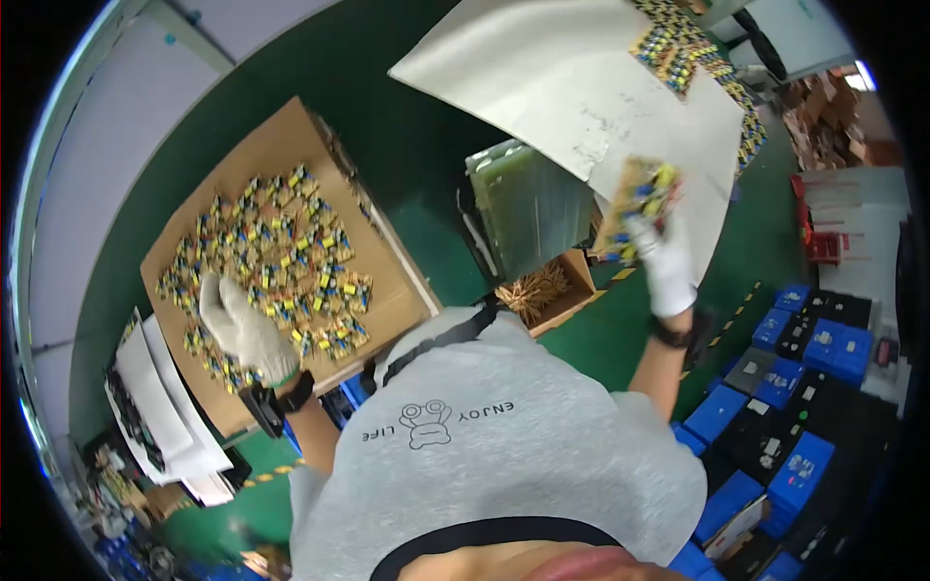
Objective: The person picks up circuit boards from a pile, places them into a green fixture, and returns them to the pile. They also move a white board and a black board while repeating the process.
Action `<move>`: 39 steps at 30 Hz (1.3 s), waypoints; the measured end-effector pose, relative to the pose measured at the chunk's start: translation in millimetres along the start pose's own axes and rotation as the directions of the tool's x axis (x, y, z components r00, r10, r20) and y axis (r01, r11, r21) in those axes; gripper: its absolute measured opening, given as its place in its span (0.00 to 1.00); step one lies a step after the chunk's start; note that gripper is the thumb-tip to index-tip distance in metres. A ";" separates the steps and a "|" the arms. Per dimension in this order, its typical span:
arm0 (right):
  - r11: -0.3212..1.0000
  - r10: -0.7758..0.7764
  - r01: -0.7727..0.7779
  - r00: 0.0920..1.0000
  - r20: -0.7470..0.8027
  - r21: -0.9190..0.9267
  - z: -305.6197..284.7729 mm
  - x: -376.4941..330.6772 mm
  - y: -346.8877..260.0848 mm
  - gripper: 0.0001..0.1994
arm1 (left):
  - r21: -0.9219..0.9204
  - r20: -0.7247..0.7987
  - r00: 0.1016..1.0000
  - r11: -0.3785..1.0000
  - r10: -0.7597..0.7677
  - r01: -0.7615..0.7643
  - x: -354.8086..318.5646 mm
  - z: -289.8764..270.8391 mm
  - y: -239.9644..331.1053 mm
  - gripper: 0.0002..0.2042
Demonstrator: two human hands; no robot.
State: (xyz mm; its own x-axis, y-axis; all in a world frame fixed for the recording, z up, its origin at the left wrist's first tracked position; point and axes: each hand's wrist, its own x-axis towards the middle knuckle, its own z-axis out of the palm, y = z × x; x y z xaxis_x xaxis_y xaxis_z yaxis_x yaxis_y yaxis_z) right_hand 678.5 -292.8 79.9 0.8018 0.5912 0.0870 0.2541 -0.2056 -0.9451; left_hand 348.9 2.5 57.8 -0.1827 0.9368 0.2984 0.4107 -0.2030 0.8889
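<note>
Light was bright and even from overhead, casting only soft shadows. The large white paper sheet (572, 87) was nearly washed out. Fisheye distortion curved straight edges toward a black rim, and the lower-left corner looked blurred.

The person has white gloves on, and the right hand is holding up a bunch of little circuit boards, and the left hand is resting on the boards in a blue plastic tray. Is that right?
Almost. In the head view the left hand rests on small circuit boards spread on a brown cardboard sheet, not in a blue plastic tray. The rest holds: both gloves are white, and the right hand holds up a bunch of little boards.
</note>
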 end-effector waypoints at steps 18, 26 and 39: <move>0.838 -0.315 0.069 0.871 -0.377 -0.541 111.8 -10.0 120.1 0.17 | -0.172 0.199 0.980 0.984 -0.010 0.044 -26.1 11.8 1.6 0.15; 0.897 -0.206 -0.020 0.865 -0.457 -0.442 106.6 3.9 126.6 0.23 | -0.148 0.223 0.974 0.986 -0.045 0.079 -39.4 16.4 -1.4 0.15; 0.783 -0.474 0.191 0.800 -0.369 -0.593 93.1 24.5 150.2 0.23 | -0.270 0.483 0.875 0.956 0.027 0.119 -60.4 33.0 7.1 0.13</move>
State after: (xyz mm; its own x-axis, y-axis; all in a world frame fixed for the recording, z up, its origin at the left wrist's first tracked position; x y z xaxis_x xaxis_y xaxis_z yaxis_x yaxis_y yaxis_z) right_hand 686.0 -236.6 -89.2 0.7202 0.2829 0.6335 0.6722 -0.5106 -0.5362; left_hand 392.4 -46.1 34.6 0.2827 0.9520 0.1174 0.1299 -0.1593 0.9786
